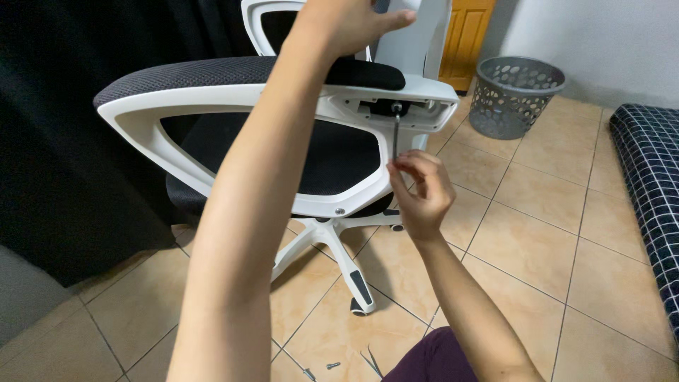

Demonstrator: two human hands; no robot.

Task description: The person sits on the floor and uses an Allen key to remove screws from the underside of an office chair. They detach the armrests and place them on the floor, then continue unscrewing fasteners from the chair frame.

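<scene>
From where I watched, the office chair [283, 134] filled the upper middle of the head view, its white armrest frame [152, 117] sweeping from nine o'clock across to the open bracket under the arm pad at two o'clock. A thin dark hex key [397, 134] stood upright there, its top end seated in the underside of the bracket and its shaft hanging straight down.

I judged the key to be light, stiff and slick steel, narrow enough to roll between the fingertips; the lower end of the shaft looked like the only place to take hold of it. The chair seemed bulky and top-heavy on its white star base [332, 244] with castors, so it would likely swivel or roll unless held firm at the pad or frame.

The right hand [421, 194] sat just below the key, at about four o'clock from the bracket, wrist bent up, thumb and first fingers curled close together in a light pinch at the bottom of the shaft, the other fingers loosely folded. The left hand [346, 25] reached up across the frame to twelve o'clock, forearm steeply raised, palm pressed on the black arm pad [368, 73] with fingers stretched out flat, gripping nothing.

A grey perforated bin [516, 95] stood at two o'clock by the wall, a checked mattress [651, 191] lay at three o'clock, and small screws [322, 368] rested on the tiles at six o'clock.
</scene>
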